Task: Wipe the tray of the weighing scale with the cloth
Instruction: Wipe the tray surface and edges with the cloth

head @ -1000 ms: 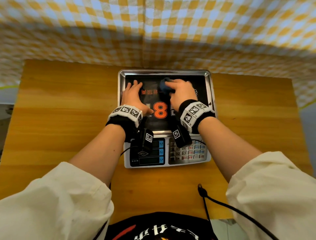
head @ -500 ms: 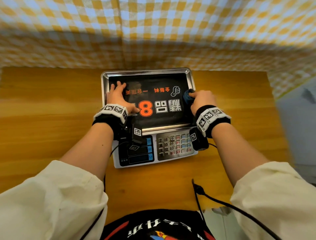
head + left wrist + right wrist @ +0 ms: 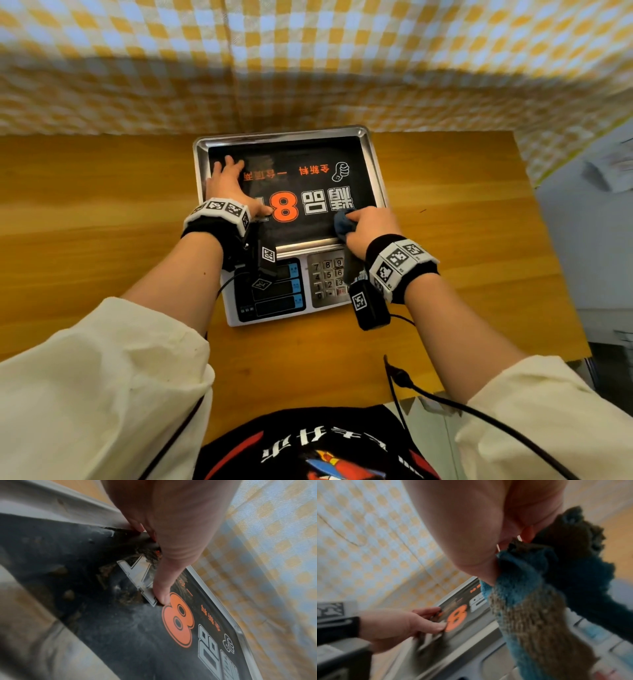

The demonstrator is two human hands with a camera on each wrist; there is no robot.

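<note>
Right hand (image 3: 368, 228) grips the bunched blue cloth (image 3: 343, 221), pressed on the tray (image 3: 374, 161) at its near right corner; left hand (image 3: 230, 186) lies flat, fingers spread, on the tray's left side. Weighing scale (image 3: 274, 294) sits on the wooden table (image 3: 102, 212); keypad (image 3: 327, 274) partly under the right wrist.

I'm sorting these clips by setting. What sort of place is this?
Probably a staged tabletop workspace rather than a real shop: a price-computing weighing scale with a steel tray sits on a wooden table, and checked cloth hangs behind as a backdrop.
</note>
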